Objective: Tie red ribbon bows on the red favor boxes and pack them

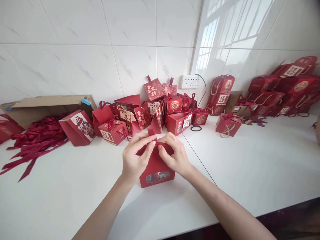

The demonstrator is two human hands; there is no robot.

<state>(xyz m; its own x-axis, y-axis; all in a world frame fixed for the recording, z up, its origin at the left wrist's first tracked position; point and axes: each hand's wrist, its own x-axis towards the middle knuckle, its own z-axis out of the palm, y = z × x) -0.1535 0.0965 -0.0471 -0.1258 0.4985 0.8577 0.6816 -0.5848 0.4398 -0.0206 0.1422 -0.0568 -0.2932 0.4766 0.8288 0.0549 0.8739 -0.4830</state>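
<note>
A red gift box [156, 163] with an oval clear window low on its near side stands upright on the white table in front of me. Silvery contents show through the window. My left hand [137, 155] pinches a red ribbon loop [151, 131] at the top of the box between thumb and fingers. On the other side, my right hand [175, 155] is closed at the box's top edge, thumb and forefinger on the ribbon near the left fingertips. Exactly where the ribbon meets the box is partly hidden by my fingers.
Several red boxes [112, 131] crowd along the tiled wall. Dark red ribbons [41, 135] spill from a cardboard box [55, 101] at left. A bow-topped box [228, 125] and a box stack [282, 90] stand right. A black ring [196, 128] lies behind, near a power socket [190, 82].
</note>
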